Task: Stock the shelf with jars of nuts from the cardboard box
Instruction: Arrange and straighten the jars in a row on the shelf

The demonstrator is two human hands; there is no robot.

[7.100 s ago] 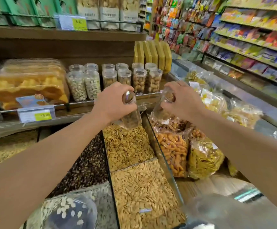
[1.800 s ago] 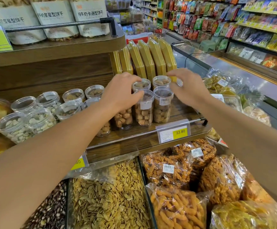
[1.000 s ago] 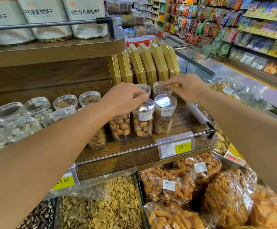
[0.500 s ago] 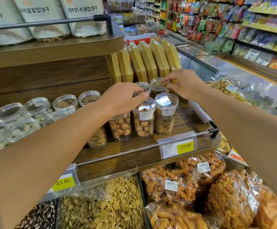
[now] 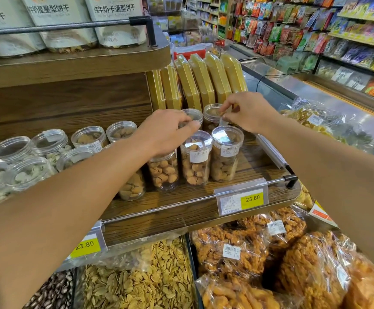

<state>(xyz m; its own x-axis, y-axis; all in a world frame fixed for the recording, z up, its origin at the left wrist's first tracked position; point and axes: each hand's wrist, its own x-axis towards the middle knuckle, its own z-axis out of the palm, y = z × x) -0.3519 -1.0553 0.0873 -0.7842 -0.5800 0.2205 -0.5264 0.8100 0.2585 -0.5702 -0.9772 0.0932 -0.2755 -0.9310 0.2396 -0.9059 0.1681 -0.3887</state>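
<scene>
Clear jars of brown nuts stand in two rows on the wooden shelf [image 5: 244, 175]. My left hand [image 5: 166, 130] lies over the lid of a front-row jar [image 5: 162, 171], its fingers curled round the lid. Two more front jars [image 5: 196, 162] [image 5: 226, 157] stand just right of it. My right hand [image 5: 248, 112] reaches to the back row and pinches the rim of the rear right jar [image 5: 210, 114] between thumb and forefinger. Another rear jar [image 5: 192, 114] stands beside it. No cardboard box is in view.
Yellow flat boxes [image 5: 204, 81] lean behind the jars. Jars of pale nuts [image 5: 25, 170] fill the shelf's left. A rail with price tags [image 5: 252, 199] fronts the shelf. Below lie bagged snacks [image 5: 248, 253] and a seed bin [image 5: 137, 282]. An upper shelf [image 5: 74, 63] overhangs; a freezer chest [image 5: 315, 103] runs along the right.
Since seven seconds ago both carried jars have gone onto the shelf. In the last second my right fingers closed on the rear jar's rim; my left hand stayed on its jar.
</scene>
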